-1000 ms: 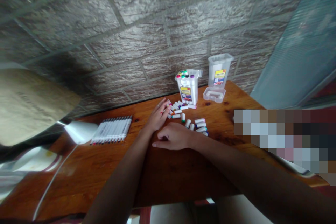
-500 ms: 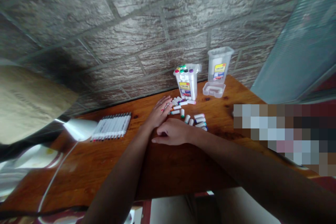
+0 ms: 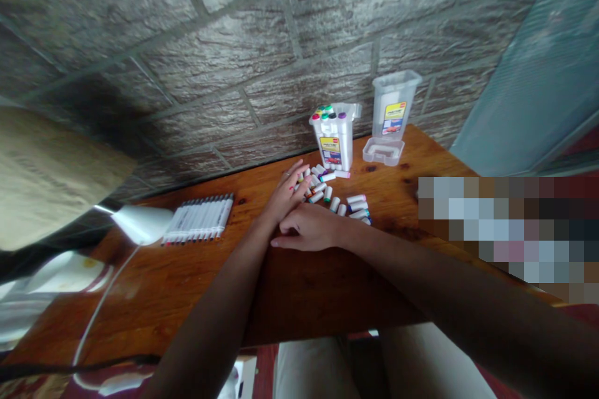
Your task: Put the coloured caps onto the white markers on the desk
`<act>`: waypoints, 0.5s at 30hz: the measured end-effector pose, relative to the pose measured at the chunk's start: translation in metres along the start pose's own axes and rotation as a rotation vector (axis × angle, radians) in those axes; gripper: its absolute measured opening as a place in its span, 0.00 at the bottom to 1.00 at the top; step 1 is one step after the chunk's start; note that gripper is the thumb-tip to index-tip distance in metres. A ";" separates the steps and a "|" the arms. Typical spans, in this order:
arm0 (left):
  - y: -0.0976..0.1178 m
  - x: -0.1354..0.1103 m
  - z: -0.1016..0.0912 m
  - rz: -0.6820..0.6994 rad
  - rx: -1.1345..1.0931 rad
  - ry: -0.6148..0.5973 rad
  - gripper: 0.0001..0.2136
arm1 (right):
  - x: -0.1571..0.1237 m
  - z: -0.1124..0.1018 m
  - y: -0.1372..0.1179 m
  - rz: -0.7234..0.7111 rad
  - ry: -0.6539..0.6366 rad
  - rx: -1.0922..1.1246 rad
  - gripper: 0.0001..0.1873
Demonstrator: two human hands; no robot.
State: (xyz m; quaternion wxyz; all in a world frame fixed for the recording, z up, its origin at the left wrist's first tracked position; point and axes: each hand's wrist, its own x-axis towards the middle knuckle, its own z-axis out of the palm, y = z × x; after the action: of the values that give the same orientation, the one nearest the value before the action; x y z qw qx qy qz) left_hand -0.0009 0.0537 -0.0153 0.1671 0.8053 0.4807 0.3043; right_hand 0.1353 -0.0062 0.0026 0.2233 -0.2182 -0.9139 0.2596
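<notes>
My left hand (image 3: 284, 195) lies on the table with its fingers stretched out, at the left edge of a loose pile of white marker caps (image 3: 315, 179) with coloured ends. Its fingers touch or partly cover the nearest caps. Just in front, my right hand (image 3: 312, 228) rests with its fingers curled under and the thumb pointing left; whatever is inside it is hidden. More white caps (image 3: 358, 206) lie beyond its knuckles to the right. Behind the pile stands a clear plastic case (image 3: 336, 148) of markers with coloured tops.
A second clear case (image 3: 397, 96) stands at the back right behind its clear lid (image 3: 384, 153). White markers (image 3: 198, 219) lie in a row on the left. Further left are a white lamp (image 3: 141, 224) and its cord (image 3: 105, 299). A stone wall (image 3: 281, 31) borders the wooden table (image 3: 327, 296).
Caps beside my left hand have shifted and lie closer together, and the green-ended one has moved nearer the others. My right hand has barely moved. The view has tilted slightly.
</notes>
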 end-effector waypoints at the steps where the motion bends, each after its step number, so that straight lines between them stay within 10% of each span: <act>1: 0.000 0.000 0.000 -0.023 0.005 -0.015 0.23 | 0.000 0.000 0.000 0.003 0.002 -0.002 0.19; 15: -0.005 0.001 0.004 -0.025 0.008 -0.080 0.24 | 0.001 -0.001 -0.002 0.007 -0.019 0.009 0.18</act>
State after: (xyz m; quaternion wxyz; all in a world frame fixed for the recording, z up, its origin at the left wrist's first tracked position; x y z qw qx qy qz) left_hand -0.0014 0.0574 -0.0205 0.1868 0.8112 0.4851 0.2679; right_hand 0.1348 -0.0068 0.0047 0.2147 -0.2177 -0.9141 0.2663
